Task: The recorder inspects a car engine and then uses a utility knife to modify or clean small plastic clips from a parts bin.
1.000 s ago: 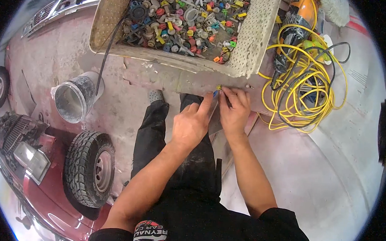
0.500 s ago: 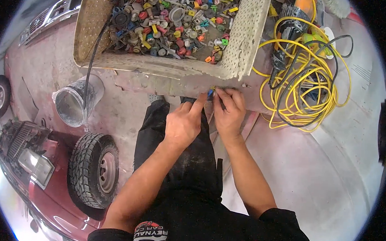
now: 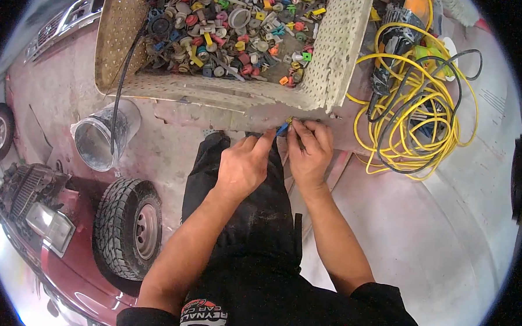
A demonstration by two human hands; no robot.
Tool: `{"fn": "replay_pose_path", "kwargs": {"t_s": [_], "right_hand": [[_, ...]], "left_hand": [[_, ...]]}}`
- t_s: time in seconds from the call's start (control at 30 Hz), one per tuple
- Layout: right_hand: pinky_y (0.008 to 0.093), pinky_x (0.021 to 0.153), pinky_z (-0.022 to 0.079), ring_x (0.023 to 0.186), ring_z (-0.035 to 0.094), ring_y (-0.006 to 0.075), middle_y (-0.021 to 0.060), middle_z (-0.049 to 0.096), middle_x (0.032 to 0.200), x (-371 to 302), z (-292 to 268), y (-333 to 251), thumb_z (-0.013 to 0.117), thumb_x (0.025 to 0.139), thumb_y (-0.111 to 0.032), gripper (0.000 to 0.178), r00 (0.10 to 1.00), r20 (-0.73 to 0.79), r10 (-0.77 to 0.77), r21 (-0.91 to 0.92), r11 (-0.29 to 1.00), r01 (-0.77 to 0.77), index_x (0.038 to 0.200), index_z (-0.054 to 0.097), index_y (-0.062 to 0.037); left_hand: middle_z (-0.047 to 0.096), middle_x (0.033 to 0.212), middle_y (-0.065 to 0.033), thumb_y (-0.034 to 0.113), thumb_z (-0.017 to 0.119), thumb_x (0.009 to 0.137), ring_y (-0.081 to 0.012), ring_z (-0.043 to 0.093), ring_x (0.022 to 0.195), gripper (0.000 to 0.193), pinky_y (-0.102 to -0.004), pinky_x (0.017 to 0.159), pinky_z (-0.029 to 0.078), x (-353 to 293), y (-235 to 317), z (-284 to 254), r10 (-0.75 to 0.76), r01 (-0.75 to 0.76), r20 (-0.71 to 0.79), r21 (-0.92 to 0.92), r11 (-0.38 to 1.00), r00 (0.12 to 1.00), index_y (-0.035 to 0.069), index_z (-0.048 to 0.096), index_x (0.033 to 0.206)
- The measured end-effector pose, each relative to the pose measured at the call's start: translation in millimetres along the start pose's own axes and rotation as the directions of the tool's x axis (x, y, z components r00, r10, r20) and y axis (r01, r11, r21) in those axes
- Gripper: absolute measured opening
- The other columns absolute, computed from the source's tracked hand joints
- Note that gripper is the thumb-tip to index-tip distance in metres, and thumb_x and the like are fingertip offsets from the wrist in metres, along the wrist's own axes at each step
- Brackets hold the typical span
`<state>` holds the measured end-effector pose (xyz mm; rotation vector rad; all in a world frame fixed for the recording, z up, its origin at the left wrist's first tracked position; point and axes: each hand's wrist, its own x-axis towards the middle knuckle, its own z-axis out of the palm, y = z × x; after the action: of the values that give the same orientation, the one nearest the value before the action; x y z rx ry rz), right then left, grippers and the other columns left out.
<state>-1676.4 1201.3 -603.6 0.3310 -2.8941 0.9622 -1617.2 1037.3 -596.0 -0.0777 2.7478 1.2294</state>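
Head view: the two hands are seen close together at the front edge of a dusty worktop (image 3: 217,110). A small blue clip (image 3: 282,129) is pinched between the fingertips of the left hand (image 3: 244,165) and the right hand (image 3: 308,150); the fingers of both are pressed together around it, and it is held just at the worktop edge. A tiny yellow piece (image 3: 289,120) lies on the worktop just above the clip; whether it touches the clip cannot be told.

Behind the hands, a pale perforated tray (image 3: 336,50) stands on the worktop, filled with many small plastic clips (image 3: 232,30) in red, blue, green, yellow and grey. A thin black cable (image 3: 122,81) hangs over the tray's left wall.

To the right of the tray, a coiled yellow cord (image 3: 414,111) is mixed with a black cord (image 3: 452,60) and lies beside an orange power tool (image 3: 404,23).

To the left, below the worktop, a grey bucket (image 3: 99,138) stands on the floor. Near it a tyre (image 3: 130,227) and a red car body (image 3: 64,271) are seen. Black trousers (image 3: 253,209) are seen under the forearms.
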Motion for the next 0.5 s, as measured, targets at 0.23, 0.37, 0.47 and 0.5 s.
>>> {"fn": "replay_pose_path", "kwargs": {"t_s": [0.23, 0.37, 0.47, 0.5], "right_hand": [[0.0424, 0.080, 0.049, 0.089, 0.063, 0.0288, 0.0053, 0.069, 0.096, 1.5, -1.9, 1.4, 0.085, 0.078, -0.002, 0.025, 1.000, 0.009, -0.019, 0.006, 1.000, 0.019, 0.102, 0.080, -0.0072], [0.0422, 0.080, 0.050, 0.089, 0.063, 0.0294, 0.0055, 0.069, 0.097, 3.2, -2.4, -0.5, 0.084, 0.078, -0.003, 0.024, 1.000, 0.022, -0.005, 0.033, 0.999, 0.004, 0.102, 0.079, -0.0074], [0.0419, 0.082, 0.049, 0.090, 0.063, 0.0294, 0.0051, 0.069, 0.097, 1.9, -2.6, 0.4, 0.084, 0.078, -0.003, 0.024, 1.000, 0.027, 0.000, 0.000, 1.000, 0.000, 0.102, 0.079, -0.0079], [0.0419, 0.082, 0.049, 0.090, 0.063, 0.0294, 0.0051, 0.069, 0.097, 0.6, -2.3, 1.6, 0.084, 0.078, -0.003, 0.024, 1.000, 0.026, -0.001, 0.001, 1.000, 0.001, 0.102, 0.079, -0.0079]], "left_hand": [[0.065, 0.086, -0.0108, 0.003, 0.068, 0.082, -0.0311, 0.069, 0.077, 0.050, -0.0428, 0.065, 0.058, 1.4, 1.8, -2.6, 0.080, -0.087, 0.048, 0.170, 0.982, 0.996, 0.005, 0.067, 0.132], [0.062, 0.083, -0.0090, 0.005, 0.068, 0.081, -0.0290, 0.069, 0.075, 0.055, -0.0421, 0.063, 0.058, 0.0, 11.4, -2.4, 0.043, -0.064, 0.085, 0.266, 0.962, 0.995, 0.006, 0.064, 0.136], [0.063, 0.082, -0.0098, 0.006, 0.067, 0.082, -0.0300, 0.070, 0.073, 0.054, -0.0431, 0.062, 0.058, 3.5, 19.8, -7.4, 0.003, -0.038, 0.120, 0.292, 0.956, 0.993, 0.006, 0.063, 0.136], [0.064, 0.082, -0.0109, 0.006, 0.067, 0.083, -0.0312, 0.070, 0.072, 0.051, -0.0442, 0.062, 0.058, 4.5, 22.1, -8.4, -0.019, -0.026, 0.143, 0.309, 0.951, 0.990, 0.006, 0.063, 0.135]]}}
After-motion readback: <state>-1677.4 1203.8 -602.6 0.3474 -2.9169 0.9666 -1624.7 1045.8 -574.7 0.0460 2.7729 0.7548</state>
